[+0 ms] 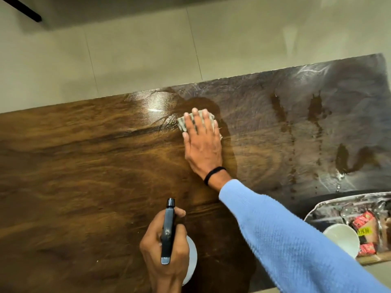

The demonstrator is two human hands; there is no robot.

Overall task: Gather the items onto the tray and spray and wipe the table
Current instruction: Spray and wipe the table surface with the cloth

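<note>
At the bottom middle of the frame my left grip (154, 256) is curled round the spray bottle (168, 229), fingers wrapped about its dark trigger head, forefinger hooked at the front by the nozzle, which points toward the top of the frame; the bottle's white body shows under my knuckles, just above the counter (84, 166). At the lower right edge sits the tray (349, 196), silvery and cut off by the frame, with a white bowl (342, 240) and some red packets (364, 222) lying in it; the print on them is too blurred to read. My light blue sleeve (285, 240) runs from the bottom right corner up toward the middle, passing in front of the tray's left end, and a black band (213, 174) circles the wrist. Further up, near the centre of the frame, my right grip (203, 149) lies spread and flat, fingers straight, pressing on a folded grey checked cloth (182, 124) that peeks out under the fingertips and to their left. The cloth rests on the brown wood-grain counter close to its far edge. To the right of the cloth the counter looks wet and shiny, with dark streaks (315, 115) and pale smears. Beyond the far edge, across the top of the frame, lies a pale tiled floor (127, 56)
</note>
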